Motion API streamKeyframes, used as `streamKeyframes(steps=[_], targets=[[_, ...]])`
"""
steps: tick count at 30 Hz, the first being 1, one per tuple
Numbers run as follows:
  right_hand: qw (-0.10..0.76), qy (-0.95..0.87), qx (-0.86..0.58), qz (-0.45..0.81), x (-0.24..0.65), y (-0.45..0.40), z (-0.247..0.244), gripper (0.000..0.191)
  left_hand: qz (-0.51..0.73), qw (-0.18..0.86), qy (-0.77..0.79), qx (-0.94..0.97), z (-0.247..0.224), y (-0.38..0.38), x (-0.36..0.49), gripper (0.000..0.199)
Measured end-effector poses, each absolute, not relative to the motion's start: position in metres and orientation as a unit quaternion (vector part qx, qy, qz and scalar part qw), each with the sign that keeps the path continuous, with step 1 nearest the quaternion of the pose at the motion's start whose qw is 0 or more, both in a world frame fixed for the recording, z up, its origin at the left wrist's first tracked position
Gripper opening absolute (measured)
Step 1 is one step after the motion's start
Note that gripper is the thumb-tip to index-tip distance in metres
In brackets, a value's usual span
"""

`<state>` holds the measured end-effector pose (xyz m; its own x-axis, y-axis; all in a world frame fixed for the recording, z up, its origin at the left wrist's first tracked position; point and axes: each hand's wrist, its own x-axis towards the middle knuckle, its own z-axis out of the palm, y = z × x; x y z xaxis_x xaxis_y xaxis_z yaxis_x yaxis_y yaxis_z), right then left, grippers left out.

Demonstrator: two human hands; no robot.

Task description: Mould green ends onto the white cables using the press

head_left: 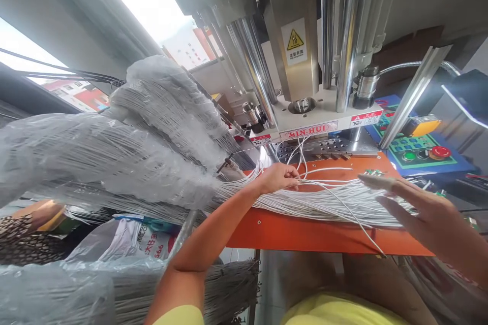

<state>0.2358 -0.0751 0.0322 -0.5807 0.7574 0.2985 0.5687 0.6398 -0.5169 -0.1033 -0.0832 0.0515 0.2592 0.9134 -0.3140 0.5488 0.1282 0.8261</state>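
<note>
A thick bundle of white wires (328,203) lies across the orange work table (305,233). My left hand (278,179) is closed around several of these wires near the table's back edge. My right hand (419,208) hovers at the bundle's right end with its fingers spread, holding nothing. One loose wire (354,218) runs down past the table's front edge. To the left, the wires continue into large plastic-wrapped bundles (102,157).
A MIN-HUI press (308,129) with steel columns and a heat warning label stands behind the table. To its right is a blue control panel (415,150) with green and red buttons. A person's patterned sleeve (26,238) and more wrapped wire (125,289) sit at lower left.
</note>
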Motion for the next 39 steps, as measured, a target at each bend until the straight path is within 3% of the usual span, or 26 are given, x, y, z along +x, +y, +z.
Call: streamKeyframes(steps=[5,9,13,17,21,26,33,36,39], targets=[[0.204,-0.917,-0.228,0.257,0.147,-0.022,0.027,0.053,0.201,0.446,0.587,0.644,0.054,-0.095,-0.103,0.019],[0.078,-0.915,-0.172,0.357,0.119,-0.001,0.022,0.025,0.233,0.427,0.596,0.638,0.055,-0.102,-0.103,0.027],[0.049,-0.918,-0.209,0.334,0.116,-0.001,0.047,0.019,0.262,0.451,0.576,0.629,0.055,-0.103,-0.105,0.027],[0.053,-0.916,-0.185,0.351,0.120,-0.003,0.077,0.021,0.292,0.461,0.555,0.628,0.053,-0.108,-0.108,0.026],[-0.030,-0.886,-0.241,0.395,0.136,0.008,0.080,0.027,0.331,0.409,0.582,0.619,0.046,-0.121,-0.108,0.029],[0.002,-0.896,-0.236,0.376,0.165,0.016,0.074,0.033,0.331,0.432,0.561,0.624,0.035,-0.130,-0.096,0.029],[-0.043,-0.810,-0.235,0.536,0.178,0.011,0.061,0.037,0.301,0.501,0.558,0.589,0.032,-0.121,-0.087,0.038],[-0.014,-0.858,-0.253,0.447,0.175,0.012,0.058,0.033,0.301,0.488,0.562,0.596,0.033,-0.118,-0.085,0.038],[0.015,-0.925,-0.292,0.242,0.178,0.015,0.063,0.030,0.299,0.465,0.570,0.607,0.032,-0.118,-0.086,0.035]])
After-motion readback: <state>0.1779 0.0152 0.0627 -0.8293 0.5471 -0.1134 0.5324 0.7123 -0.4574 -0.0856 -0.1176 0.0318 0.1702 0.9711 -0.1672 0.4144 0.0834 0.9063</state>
